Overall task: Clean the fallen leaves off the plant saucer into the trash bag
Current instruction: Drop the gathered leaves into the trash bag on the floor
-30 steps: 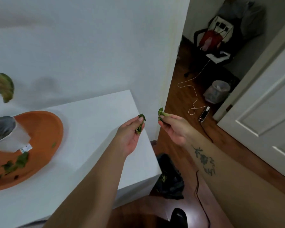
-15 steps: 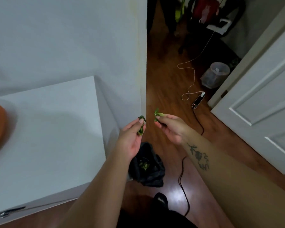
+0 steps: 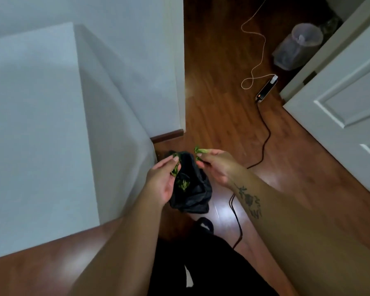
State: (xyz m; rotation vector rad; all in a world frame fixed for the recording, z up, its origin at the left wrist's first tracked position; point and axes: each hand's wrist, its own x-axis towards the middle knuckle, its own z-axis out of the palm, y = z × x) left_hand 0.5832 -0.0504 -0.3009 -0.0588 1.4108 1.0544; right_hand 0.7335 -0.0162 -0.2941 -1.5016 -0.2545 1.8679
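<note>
A black trash bag (image 3: 192, 195) sits open on the wooden floor beside the white table's corner, with green leaves (image 3: 183, 184) lying inside it. My left hand (image 3: 161, 180) hovers over the bag's left side, pinching a few green leaves (image 3: 175, 170) between thumb and fingers. My right hand (image 3: 217, 164) is over the bag's right edge and grips another small bunch of leaves (image 3: 199, 151). The plant saucer is out of view.
The white table (image 3: 36, 124) fills the left. A white wall corner (image 3: 179, 71) stands behind the bag. A black cable (image 3: 265, 133) runs across the floor to a power strip (image 3: 266, 89). A small lined bin (image 3: 297, 45) and a white door (image 3: 346, 99) are at right.
Both hands carried the leaves from beside the table down and over the trash bag. My view swung right and down, so the orange saucer left the frame.
</note>
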